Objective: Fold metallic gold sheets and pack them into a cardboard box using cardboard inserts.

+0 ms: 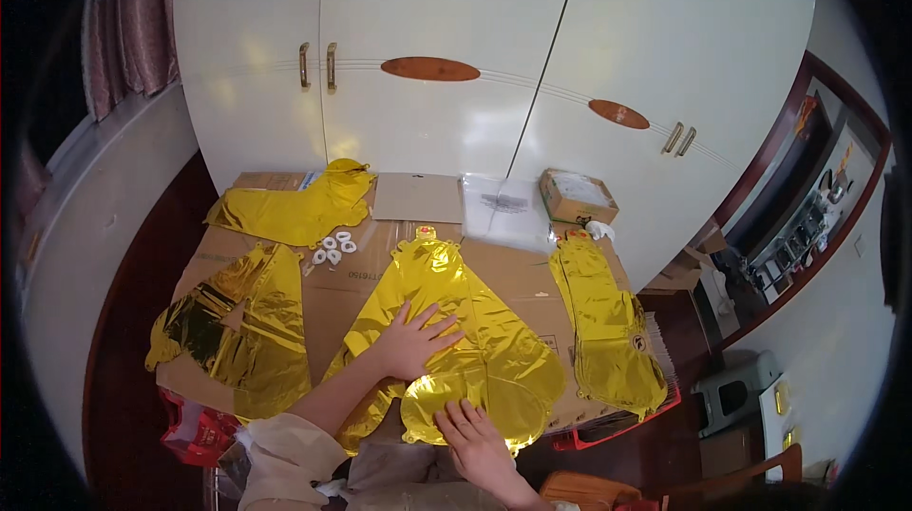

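A flat, uninflated gold foil balloon (508, 350) lies in front of me on the cardboard-covered table, its lower lobes reaching the near edge. My left hand (418, 340) is spread open across its middle, palm down. Lower down, my right hand (475, 444) rests with fingers laid flat on a rounded gold lobe at the near edge. A second flat foil balloon (275, 331) is at the left, and another, folded long and narrow (608, 331), lies at the right. Behind the left one sits a crumpled gold foil piece (290, 212).
Several small white rings (332, 250) lie behind the left balloon. At the back are a cardboard sheet (418, 198), a clear plastic bag (503, 212) and a small open box (579, 196). A white cabinet (437, 131) stands behind; a grey stool (736, 389) stands right.
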`<state>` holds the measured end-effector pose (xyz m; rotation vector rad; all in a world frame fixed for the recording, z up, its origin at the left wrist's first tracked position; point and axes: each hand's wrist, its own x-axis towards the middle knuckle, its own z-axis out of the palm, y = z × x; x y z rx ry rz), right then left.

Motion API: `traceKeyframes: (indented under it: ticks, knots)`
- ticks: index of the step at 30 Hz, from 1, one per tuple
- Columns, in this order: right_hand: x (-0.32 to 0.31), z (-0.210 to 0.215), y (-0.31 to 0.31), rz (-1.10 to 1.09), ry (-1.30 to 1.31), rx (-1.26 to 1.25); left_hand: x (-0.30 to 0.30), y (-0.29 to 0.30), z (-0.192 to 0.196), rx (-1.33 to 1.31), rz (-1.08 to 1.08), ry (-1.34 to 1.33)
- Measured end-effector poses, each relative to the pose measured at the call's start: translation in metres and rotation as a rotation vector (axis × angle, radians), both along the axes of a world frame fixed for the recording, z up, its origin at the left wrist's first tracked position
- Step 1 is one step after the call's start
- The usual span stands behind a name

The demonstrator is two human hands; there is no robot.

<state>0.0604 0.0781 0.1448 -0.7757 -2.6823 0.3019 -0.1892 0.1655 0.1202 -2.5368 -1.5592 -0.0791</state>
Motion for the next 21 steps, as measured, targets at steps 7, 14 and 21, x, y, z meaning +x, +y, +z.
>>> traceKeyframes:
  ticks: [7,14,21]
  knots:
    - [0.005,-0.005,0.0,-0.03,-0.086,0.093,0.001,-0.004,0.008,-0.023,-0.024,-0.16]
    - [0.003,0.002,-0.002,-0.061,-0.112,0.144,0.0,-0.003,0.004,0.001,-0.032,-0.189]
    - [0.004,0.0,-0.004,-0.06,-0.095,0.159,-0.002,-0.002,0.001,-0.016,-0.03,-0.17]
